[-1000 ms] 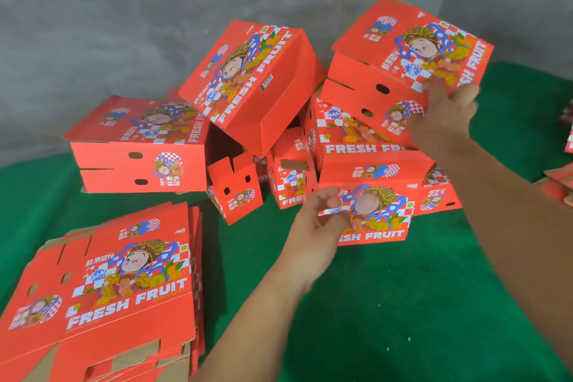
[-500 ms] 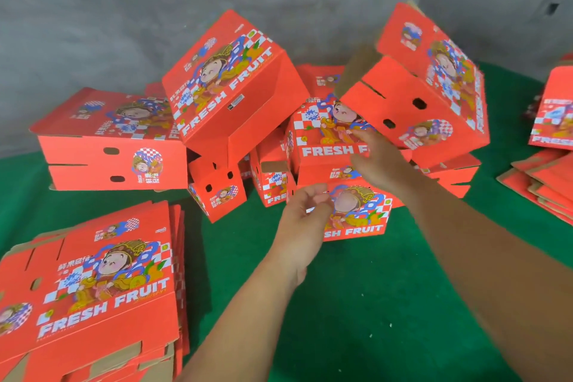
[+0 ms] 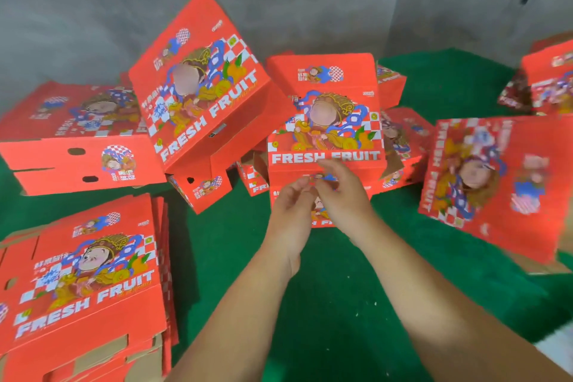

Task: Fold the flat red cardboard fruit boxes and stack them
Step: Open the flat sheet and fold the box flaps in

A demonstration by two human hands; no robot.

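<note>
Both hands are meeting in front of the middle box (image 3: 325,121), a folded red carton that is sitting on the green surface (image 3: 341,304) with its printed "FRESH FRUIT" lid facing the camera. The left hand (image 3: 291,214) is reaching up from below with fingers loosely curled at the carton's front wall, and the right hand (image 3: 344,195) is lying just beside it, its fingers bent over the front edge right under the lettering; whether either grip is actually closing on the cardboard cannot be told, since the fingertips are overlapping and blurred. So the carton is lying directly beyond and above both grips, touching or nearly touching them. A tilted box (image 3: 201,80) is leaning at the left of the middle one, with another folded box (image 3: 77,146) further left. A stack of flat boxes (image 3: 83,282) is lying at the near left, and a blurred box (image 3: 496,180) is standing well apart at the right.
</note>
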